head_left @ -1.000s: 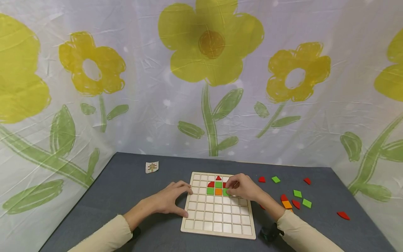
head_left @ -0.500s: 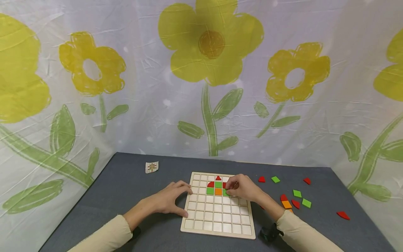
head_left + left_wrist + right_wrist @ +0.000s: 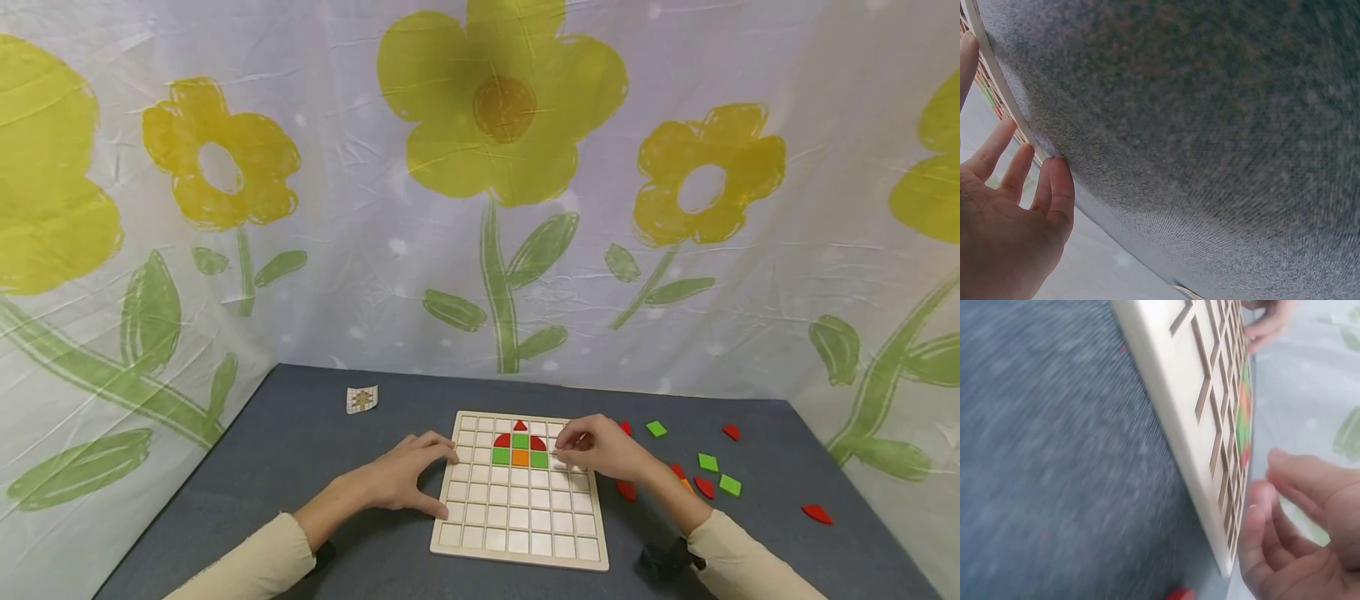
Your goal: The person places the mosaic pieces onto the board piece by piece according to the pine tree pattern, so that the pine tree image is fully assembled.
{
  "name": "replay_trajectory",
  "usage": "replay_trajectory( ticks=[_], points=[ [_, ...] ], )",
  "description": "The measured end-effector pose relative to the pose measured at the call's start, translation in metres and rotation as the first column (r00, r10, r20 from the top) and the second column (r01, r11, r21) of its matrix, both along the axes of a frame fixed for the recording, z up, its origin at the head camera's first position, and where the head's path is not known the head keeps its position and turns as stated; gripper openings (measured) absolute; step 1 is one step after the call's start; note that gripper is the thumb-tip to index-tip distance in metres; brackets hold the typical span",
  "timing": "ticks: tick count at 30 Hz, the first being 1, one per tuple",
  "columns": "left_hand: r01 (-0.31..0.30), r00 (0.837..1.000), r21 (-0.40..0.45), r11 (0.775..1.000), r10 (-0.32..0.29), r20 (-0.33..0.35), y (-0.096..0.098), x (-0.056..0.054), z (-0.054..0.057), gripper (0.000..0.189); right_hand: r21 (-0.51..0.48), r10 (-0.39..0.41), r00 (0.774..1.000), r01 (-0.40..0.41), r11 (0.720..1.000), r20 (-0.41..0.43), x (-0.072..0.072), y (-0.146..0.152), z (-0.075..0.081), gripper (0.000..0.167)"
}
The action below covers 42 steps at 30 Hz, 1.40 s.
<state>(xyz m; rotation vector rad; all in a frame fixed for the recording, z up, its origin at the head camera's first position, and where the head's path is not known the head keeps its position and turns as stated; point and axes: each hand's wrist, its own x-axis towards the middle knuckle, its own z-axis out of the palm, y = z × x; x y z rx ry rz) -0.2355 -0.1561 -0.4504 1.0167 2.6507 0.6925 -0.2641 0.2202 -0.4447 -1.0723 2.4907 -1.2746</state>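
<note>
A wooden grid board (image 3: 517, 561) lies on the table. In its upper rows sit a red triangle tile (image 3: 520, 426), two red quarter-round tiles (image 3: 502, 441), an orange square tile (image 3: 520, 457) and several green square tiles (image 3: 538, 459). My left hand (image 3: 405, 473) rests at the board's left edge, thumb and fingers spread apart. Over the board's right side is my right hand (image 3: 603, 448), just right of the rightmost green tile. Its fingers bend loosely, and the right wrist view shows no tile between the thumb and fingertips (image 3: 1262, 495).
Loose tiles lie to the right, among them a green square (image 3: 708, 462), a red quarter-round piece (image 3: 817, 513) and another red one (image 3: 626, 491) beside the board. A small patterned card (image 3: 362, 398) lies at the back left. A flowered cloth (image 3: 502, 283) hangs behind the dark table (image 3: 300, 450).
My right hand has let go of the rightmost green tile and moved right, leaving that tile and the red quarter-round above it in full view. My left hand has stayed put.
</note>
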Motion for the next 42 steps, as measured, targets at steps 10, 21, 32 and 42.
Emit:
replay_trajectory(
  ticks=[10, 21, 32, 42],
  points=[
    [-0.011, 1.0, 0.002, 1.0, 0.011, 0.006, 0.0, 0.001, 0.0, 0.07, 0.023, 0.01, 1.0, -0.01, 1.0, 0.002, 0.004, 0.038, -0.002, 0.013],
    [-0.007, 1.0, 0.0, 1.0, 0.007, 0.002, 0.001, 0.0, 0.0, 0.07, -0.013, 0.019, 0.995, -0.018, 1.0, 0.101, 0.016, 0.072, 0.001, 0.02],
    [-0.015, 1.0, -0.004, 1.0, 0.015, 0.024, 0.004, 0.0, 0.005, 0.07, 0.032, -0.009, 0.99, 0.004, 0.999, 0.143, 0.025, 0.081, 0.0, 0.018],
    [-0.024, 1.0, -0.03, 0.999, 0.025, 0.018, 0.007, 0.0, 0.005, 0.071, 0.09, -0.043, 0.987, 0.029, 0.996, 0.157, 0.027, 0.085, -0.001, 0.021]
  ],
)
